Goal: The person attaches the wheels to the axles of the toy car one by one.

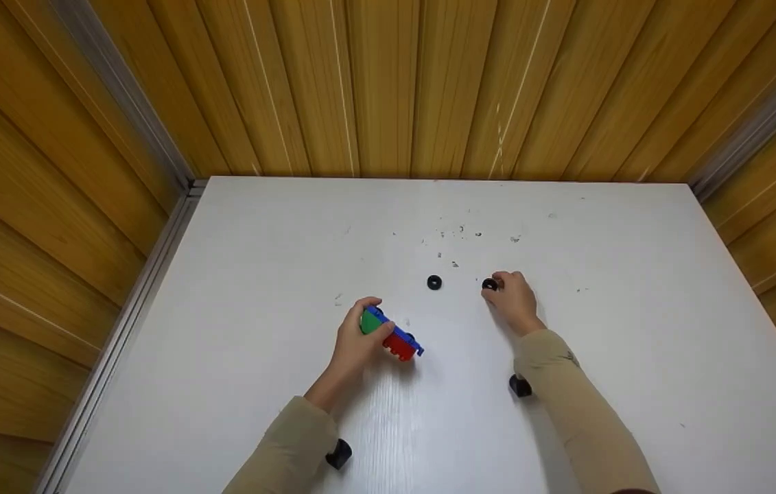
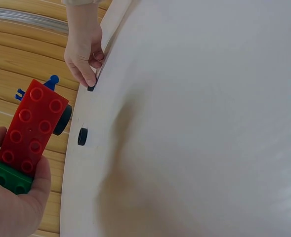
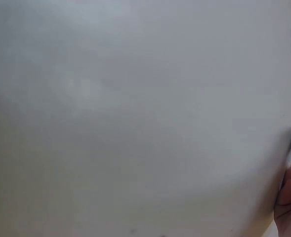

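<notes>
My left hand (image 1: 352,346) grips a toy block vehicle (image 1: 399,346) above the white table, thumb on one side and fingers on the other. The left wrist view shows its studded red block (image 2: 30,123), a green block (image 2: 9,178) at the held end, blue parts and one mounted black wheel (image 2: 62,120). Farther right, my right hand (image 1: 515,300) pinches a small black tyre (image 1: 489,283) at the tabletop. A second loose black tyre (image 1: 434,282) lies left of that hand. At the right wrist view's edge, the pinched tyre and fingers are partly cut off.
The white tabletop (image 1: 257,240) carries small dark marks toward the back. Wood-patterned panels (image 1: 388,89) rise behind and beside it, with a metal rail (image 1: 130,329) along the left edge. Black wrist devices (image 1: 339,453) sit under both sleeves.
</notes>
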The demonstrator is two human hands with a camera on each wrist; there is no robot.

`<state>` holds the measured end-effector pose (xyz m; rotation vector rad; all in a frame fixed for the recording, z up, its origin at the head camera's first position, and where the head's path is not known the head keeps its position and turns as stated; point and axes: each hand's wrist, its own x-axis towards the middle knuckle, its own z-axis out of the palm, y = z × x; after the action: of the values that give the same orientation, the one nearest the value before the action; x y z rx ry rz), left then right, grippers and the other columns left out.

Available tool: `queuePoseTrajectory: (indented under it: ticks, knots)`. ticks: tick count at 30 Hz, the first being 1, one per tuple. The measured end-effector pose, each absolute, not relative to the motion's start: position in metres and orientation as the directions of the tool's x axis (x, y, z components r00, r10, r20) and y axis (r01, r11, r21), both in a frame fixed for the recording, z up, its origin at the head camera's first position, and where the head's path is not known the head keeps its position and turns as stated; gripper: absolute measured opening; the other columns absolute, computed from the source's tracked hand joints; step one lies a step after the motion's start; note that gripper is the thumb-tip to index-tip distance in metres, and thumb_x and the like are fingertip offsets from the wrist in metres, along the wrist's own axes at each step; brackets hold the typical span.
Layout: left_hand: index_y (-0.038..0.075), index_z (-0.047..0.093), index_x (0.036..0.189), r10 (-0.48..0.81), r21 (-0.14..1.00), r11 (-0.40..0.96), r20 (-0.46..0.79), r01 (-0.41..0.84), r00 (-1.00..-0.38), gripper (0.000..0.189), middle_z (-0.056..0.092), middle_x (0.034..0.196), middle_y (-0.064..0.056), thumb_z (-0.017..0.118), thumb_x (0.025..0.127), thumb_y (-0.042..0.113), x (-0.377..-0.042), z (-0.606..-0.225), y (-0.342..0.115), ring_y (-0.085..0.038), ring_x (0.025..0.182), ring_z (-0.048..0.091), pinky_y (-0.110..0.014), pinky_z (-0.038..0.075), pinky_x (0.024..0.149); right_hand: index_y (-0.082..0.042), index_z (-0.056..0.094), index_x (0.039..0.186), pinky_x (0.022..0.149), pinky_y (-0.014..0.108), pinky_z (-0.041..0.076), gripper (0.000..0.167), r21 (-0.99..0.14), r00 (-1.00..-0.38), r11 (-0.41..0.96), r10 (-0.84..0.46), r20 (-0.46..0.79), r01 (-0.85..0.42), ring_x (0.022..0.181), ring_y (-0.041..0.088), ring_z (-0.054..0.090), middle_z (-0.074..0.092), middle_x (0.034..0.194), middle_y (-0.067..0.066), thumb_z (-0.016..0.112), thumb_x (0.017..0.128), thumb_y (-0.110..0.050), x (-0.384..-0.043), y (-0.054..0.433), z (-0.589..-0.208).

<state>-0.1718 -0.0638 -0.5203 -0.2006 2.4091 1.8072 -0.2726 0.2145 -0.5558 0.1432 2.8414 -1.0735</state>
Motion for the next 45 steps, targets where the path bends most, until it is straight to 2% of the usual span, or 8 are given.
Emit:
queuePoseTrajectory:
  ticks: [15,26,37,45]
  knots:
    - [0.023,0.044,0.122,-0.039,0.946,0.268,-0.176,-0.18,-0.984,0.045,0.046,0.123,-0.009,0.062,0.081,0.019,-0.171,-0.52,-0.064,-0.027,0.104,0.049,-0.035,0.05,0.082,0.003,0.054,0.111,0.089,0.044,0.039,0.037,-0.645,-0.994,0.757,0.058,-0.096,0.107,0.1,0.033,0.049,0.05,0.106,0.021,0.059,0.081,-0.017,-0.271,0.213,-0.557]
    - [0.023,0.044,0.122,-0.04,0.945,0.271,-0.179,-0.183,-0.983,0.046,0.045,0.124,-0.008,0.062,0.081,0.02,-0.171,-0.52,-0.064,-0.028,0.106,0.048,-0.037,0.05,0.083,0.005,0.054,0.111,0.092,0.042,0.039,0.037,-0.72,-0.991,0.684,0.042,-0.127,0.121,0.107,0.033,0.048,0.054,0.111,0.022,0.06,0.079,-0.013,-0.27,0.216,-0.556]
    - [0.022,0.043,0.123,-0.034,0.94,0.288,-0.182,-0.184,-0.983,0.045,0.046,0.122,-0.009,0.061,0.081,0.021,-0.171,-0.517,-0.064,-0.026,0.101,0.049,-0.034,0.05,0.082,0.005,0.054,0.111,0.083,0.036,0.041,0.038,-0.761,-0.991,0.636,0.044,-0.128,0.127,0.096,0.028,0.048,0.054,0.104,0.02,0.062,0.077,-0.012,-0.264,0.223,-0.557]
    - [0.019,0.043,0.124,-0.035,0.941,0.286,-0.178,-0.18,-0.983,0.046,0.046,0.123,-0.01,0.06,0.082,0.02,-0.171,-0.515,-0.064,-0.027,0.103,0.049,-0.036,0.049,0.083,0.004,0.054,0.111,0.082,0.035,0.042,0.037,-0.771,-0.991,0.625,0.038,-0.128,0.123,0.096,0.027,0.049,0.053,0.103,0.019,0.062,0.078,-0.011,-0.259,0.227,-0.553]
